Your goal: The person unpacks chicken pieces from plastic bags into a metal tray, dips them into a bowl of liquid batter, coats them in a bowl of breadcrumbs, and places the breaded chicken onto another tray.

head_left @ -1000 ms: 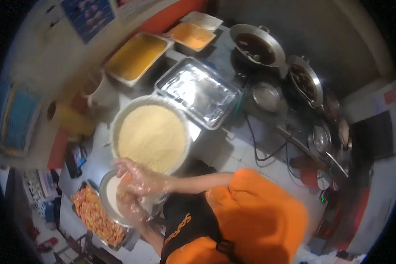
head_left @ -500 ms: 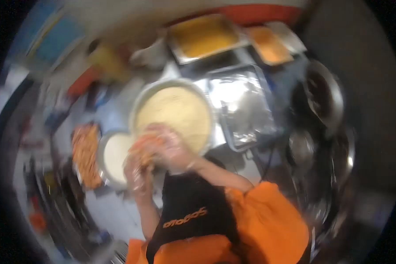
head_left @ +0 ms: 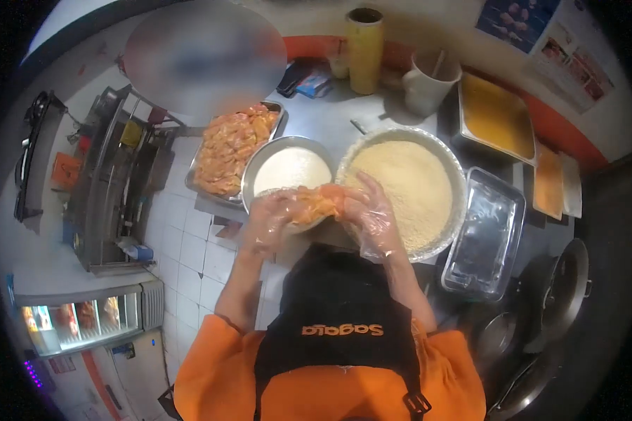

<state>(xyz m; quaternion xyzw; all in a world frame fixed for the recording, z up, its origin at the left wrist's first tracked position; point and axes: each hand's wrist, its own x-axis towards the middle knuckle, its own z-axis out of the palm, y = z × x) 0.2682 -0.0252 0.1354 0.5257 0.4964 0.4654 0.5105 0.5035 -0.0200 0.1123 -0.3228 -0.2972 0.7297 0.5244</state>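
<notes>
My left hand [head_left: 270, 221] and my right hand [head_left: 369, 216], both in clear plastic gloves, hold a piece of raw meat [head_left: 317, 203] between them. The meat is stretched across the front edge of a metal bowl of white powder [head_left: 291, 168]. Right of that bowl stands a large round pan of pale yellow crumbs [head_left: 404, 189], with my right hand over its near left rim. A tray of raw meat pieces [head_left: 235, 147] lies to the left of the white bowl.
An empty metal tray [head_left: 484, 235] is right of the crumbs. Behind are a white pitcher [head_left: 428, 84], a yellow container [head_left: 365, 52] and a tray of yellow liquid [head_left: 495, 116]. Woks [head_left: 565, 288] stand at the right. A display fridge [head_left: 84, 319] and shelving are at the left.
The view has swung left, bringing the fridge and shelving in. My hands, earlier close together, now stand farther apart with the meat spread between them.
</notes>
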